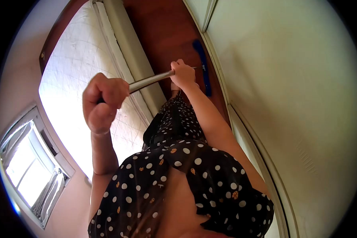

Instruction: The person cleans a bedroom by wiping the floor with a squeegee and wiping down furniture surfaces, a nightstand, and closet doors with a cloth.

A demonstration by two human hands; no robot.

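A mop's silvery pole [150,81] runs from the left of the head view down to a long, narrow blue mop head [204,71] on the floor. Wrapped round the upper end of the pole is my left hand [105,99], closed. Lower along the same pole, my right hand [182,74] is also closed on it. The mop head lies alongside the base of the pale sliding door.
On the left stands a bed with a bare white quilted mattress [79,51] and a pale side. A strip of reddish-brown floor [158,27] runs between it and the pale sliding door [289,87]. A window [29,162] is at lower left.
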